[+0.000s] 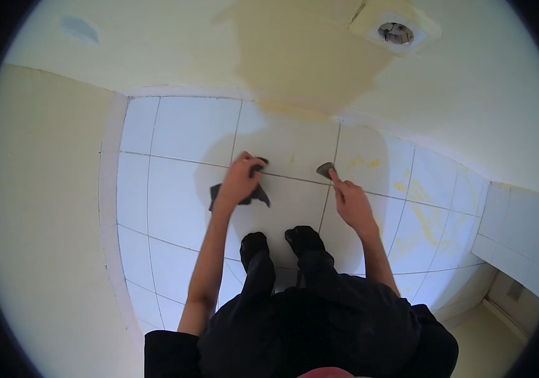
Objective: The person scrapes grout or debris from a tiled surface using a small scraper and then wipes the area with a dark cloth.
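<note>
My left hand (239, 181) is closed around a bunched dark cloth (259, 196), low over the white tiled floor. Loose corners of the cloth stick out on both sides below the fingers. To the right, my right hand (354, 205) grips a small scraper (324, 169) with a dark, flared blade. My index finger lies along it, and the handle is hidden in my palm. The blade is close to a tile joint; I cannot tell whether it touches the floor. Yellow smears (364, 162) mark the tiles just right of the blade.
My feet in black socks (304, 238) stand between my arms. More yellow streaks (430, 223) spread over the tiles at right. Ahead rises a pale wall (175, 44) with a damp-looking tan patch (301, 57) and a round opening (395, 33). A tiled ledge (518, 227) borders the right side.
</note>
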`<state>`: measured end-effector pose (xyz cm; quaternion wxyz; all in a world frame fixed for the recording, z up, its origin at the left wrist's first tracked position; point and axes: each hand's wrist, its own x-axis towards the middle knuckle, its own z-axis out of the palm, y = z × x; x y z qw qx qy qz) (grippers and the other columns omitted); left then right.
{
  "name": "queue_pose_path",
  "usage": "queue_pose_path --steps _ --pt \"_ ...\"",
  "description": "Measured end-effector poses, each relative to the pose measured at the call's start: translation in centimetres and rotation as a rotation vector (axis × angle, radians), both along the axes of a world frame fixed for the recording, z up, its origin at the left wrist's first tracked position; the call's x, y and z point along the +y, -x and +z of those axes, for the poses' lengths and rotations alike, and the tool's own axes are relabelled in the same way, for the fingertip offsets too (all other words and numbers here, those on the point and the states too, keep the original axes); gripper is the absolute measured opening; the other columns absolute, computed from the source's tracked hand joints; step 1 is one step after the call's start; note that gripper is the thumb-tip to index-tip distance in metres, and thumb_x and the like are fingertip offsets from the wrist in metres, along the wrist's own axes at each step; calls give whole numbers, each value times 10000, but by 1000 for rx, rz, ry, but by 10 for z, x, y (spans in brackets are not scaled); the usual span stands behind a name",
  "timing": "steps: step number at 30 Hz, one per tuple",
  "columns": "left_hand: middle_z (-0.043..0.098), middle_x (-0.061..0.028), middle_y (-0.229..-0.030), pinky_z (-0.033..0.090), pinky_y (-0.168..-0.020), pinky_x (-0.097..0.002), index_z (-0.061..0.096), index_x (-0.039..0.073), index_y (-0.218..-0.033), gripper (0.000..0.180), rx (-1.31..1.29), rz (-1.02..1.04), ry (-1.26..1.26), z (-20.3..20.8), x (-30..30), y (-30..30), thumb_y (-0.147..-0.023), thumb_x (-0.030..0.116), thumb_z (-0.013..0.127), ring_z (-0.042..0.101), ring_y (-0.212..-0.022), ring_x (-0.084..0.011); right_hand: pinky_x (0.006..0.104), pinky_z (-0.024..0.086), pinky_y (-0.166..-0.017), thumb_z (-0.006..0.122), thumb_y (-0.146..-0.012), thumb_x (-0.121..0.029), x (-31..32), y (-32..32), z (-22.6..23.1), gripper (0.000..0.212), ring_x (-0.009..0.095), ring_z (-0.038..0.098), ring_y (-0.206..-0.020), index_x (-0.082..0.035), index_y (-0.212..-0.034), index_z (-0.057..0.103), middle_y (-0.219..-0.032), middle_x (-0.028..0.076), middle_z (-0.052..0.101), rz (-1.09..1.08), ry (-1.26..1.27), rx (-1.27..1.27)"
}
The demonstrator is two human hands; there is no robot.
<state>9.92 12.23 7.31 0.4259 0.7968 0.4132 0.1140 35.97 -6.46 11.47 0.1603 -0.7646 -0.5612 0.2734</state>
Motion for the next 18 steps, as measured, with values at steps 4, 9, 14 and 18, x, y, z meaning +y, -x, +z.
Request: queue_pose_path --steps 4,9,14,18 --pt "616 -138 -1064 534 -800 -402 724 111 -1063 305 -206 238 -157 -47 4 17 -784 8 662 645 -902 -314 462 531 -688 578 -910 -104 -5 38 -40 527 356 650 -760 -127 -1434 518 -863 185 624 99 -9 -51" --pt "585 -109 -1137 548 -753 -385 712 134 -1095 336 -138 429 -205 -66 -21 -3 -796 -6 646 649 -887 -276 435 552 -573 617 -867 -139 9 63 -53 603 307 658 -648 -137 -1458 495 -858 111 639 158 57 -237" --pt "581 -102 -1134 543 -722 -376 714 135 -1096 336 -160 439 -185 -66 -20 -3 -802 -11 643 639 -855 -258 409 561 -568 624 -848 -148 23 68 -68 613 290 674 -642 -101 -1448 505 -834 106 663 145 16 -270" --pt "578 -101 -1136 537 -713 -364 721 134 -1089 338 -182 437 -225 -67 -20 -3 -795 -14 644 625 -845 -249 427 573 -599 597 -867 -148 37 74 -57 623 312 688 -678 -84 -1473 465 -855 153 676 179 177 -285"
